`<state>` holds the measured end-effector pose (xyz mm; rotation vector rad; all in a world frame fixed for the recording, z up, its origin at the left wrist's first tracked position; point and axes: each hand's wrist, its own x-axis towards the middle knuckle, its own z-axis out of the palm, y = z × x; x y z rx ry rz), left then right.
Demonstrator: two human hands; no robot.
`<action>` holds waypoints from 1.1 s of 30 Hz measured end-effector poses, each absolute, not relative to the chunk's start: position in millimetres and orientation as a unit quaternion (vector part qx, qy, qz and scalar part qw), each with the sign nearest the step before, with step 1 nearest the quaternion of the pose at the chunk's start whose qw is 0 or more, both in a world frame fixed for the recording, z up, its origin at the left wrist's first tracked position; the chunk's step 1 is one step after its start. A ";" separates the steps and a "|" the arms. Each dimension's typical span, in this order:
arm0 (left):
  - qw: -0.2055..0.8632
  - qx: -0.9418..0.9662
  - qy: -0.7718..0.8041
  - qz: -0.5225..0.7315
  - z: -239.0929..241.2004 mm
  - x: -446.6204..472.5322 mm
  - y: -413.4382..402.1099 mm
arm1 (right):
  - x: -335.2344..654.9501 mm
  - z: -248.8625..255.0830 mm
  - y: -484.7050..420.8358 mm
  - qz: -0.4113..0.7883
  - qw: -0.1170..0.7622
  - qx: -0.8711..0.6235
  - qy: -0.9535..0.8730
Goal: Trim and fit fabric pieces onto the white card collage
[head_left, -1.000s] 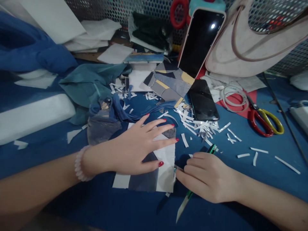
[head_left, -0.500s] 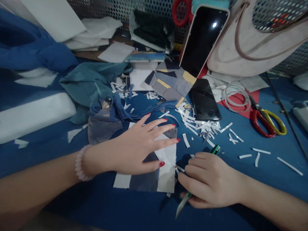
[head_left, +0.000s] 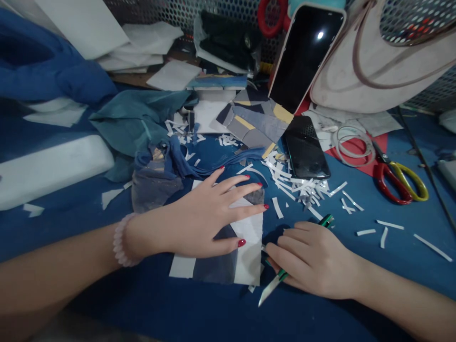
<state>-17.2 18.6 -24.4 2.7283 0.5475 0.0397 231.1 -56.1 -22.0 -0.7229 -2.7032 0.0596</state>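
My left hand [head_left: 210, 216] lies flat with fingers spread on a white and dark grey patterned sheet [head_left: 215, 266], covering much of its upper left. Its fingers hold nothing. To the right of the sheet, my right hand [head_left: 309, 259] is closed round a green utility knife [head_left: 326, 220]. The bare blade [head_left: 270, 288] points down and left, apart from the sheet's lower right corner. Thin white paper strips [head_left: 308, 190] are heaped beyond my right hand. Beyond my left wrist lies a crumpled blue and grey cloth [head_left: 155, 183].
Red and yellow scissors [head_left: 402, 183] lie at the right, near a coiled clear band [head_left: 353, 146]. A black phone [head_left: 307, 147] lies behind the strips; another phone [head_left: 307, 54] leans upright. Patterned pieces [head_left: 254, 121], a teal cloth [head_left: 135, 118] and a long white block [head_left: 53, 168] lie farther back.
My right hand has shifted slightly and turned the knife, so its blade tip sits a little higher and slants more to the left. My left hand stays flat on the sheet.
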 end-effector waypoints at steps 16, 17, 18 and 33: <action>0.176 0.966 0.191 0.014 -24.6 -17.1 19.2 | 228.7 -21.2 -56.1 0.079 0.150 -0.291 -0.942; 0.178 0.965 0.191 0.014 -24.6 -17.1 19.2 | 228.7 -20.4 -55.6 0.085 0.149 -0.291 -0.941; 0.178 0.965 0.191 0.015 -24.5 -17.0 19.2 | 228.8 -19.6 -55.2 0.090 0.147 -0.290 -0.941; 0.173 0.967 0.187 0.016 -24.6 -17.4 19.6 | 231.9 -21.1 -55.1 0.067 0.144 -0.285 -0.945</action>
